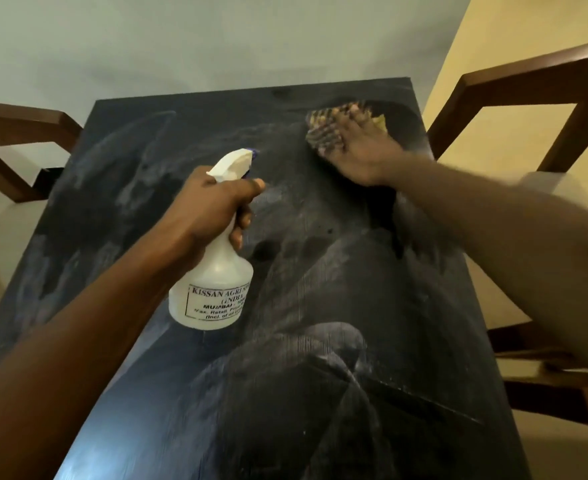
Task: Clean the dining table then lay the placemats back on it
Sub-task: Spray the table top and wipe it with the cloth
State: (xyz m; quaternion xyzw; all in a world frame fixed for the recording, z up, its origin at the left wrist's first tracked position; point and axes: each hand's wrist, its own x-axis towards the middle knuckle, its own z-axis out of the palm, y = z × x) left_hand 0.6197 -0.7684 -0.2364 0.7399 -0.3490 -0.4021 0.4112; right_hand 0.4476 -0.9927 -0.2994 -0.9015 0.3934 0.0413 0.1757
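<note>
Wiping dining table, far right corner.
Gripping spray bottle in left hand, pressing cloth under flat right hand; next, probably sweeping streaked centre.

The dark tabletop is showing fine wood grain under whitish, streaky smears. The spray bottle is looking like smooth, milky plastic with a paper label. At 3 o'clock, the chair frame is gleaming as polished brown wood.
</note>
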